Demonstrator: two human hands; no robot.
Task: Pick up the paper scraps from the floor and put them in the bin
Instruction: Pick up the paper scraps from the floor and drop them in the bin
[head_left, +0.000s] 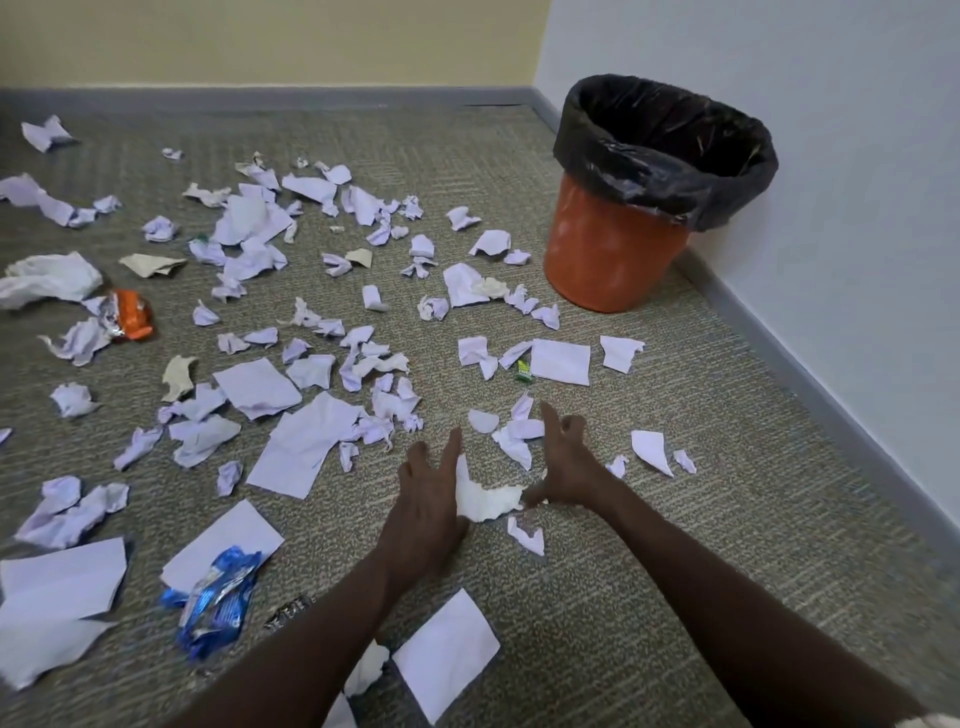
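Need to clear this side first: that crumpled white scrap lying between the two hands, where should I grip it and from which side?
Take the crumpled white scrap at its bunched middle, coming from above. It lies low on the carpet, curved like a crescent, with the left hand and right hand already flanking its ends, so closing both inward probably gathers it.

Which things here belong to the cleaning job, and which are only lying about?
Job:
paper scraps all over the carpet
crumpled scrap between left hand and right hand
bin with black liner, in the corner

Lying about:
blue wrapper
orange wrapper
plastic bag
small green item
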